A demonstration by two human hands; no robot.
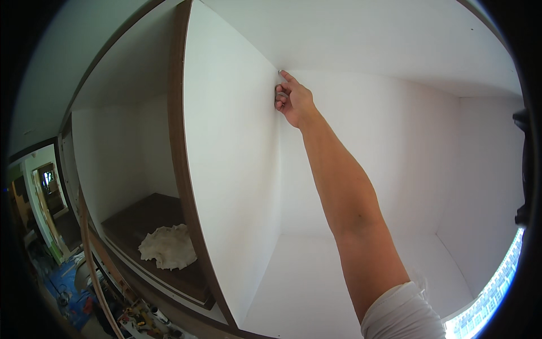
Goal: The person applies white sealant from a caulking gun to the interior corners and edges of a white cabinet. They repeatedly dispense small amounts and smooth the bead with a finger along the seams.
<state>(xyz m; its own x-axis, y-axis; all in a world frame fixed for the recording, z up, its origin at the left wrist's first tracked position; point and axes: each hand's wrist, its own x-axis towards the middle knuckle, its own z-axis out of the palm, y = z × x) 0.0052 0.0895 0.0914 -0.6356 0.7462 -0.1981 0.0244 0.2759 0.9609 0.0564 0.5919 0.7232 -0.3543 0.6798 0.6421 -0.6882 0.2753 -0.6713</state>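
1 right hand [296, 103], mine: closed round a small grey object [281, 96]; index at the cabinet's inner upper corner [279, 69], up-left. My left hand: unseen.

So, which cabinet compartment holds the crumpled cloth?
The left compartment, its dark brown base bearing the off-white cloth; the right compartment has the right hand inside.

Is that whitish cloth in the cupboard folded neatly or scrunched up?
Scrunched up: the cloth lies wrinkled on the brown shelf, with wavy, uneven edges.
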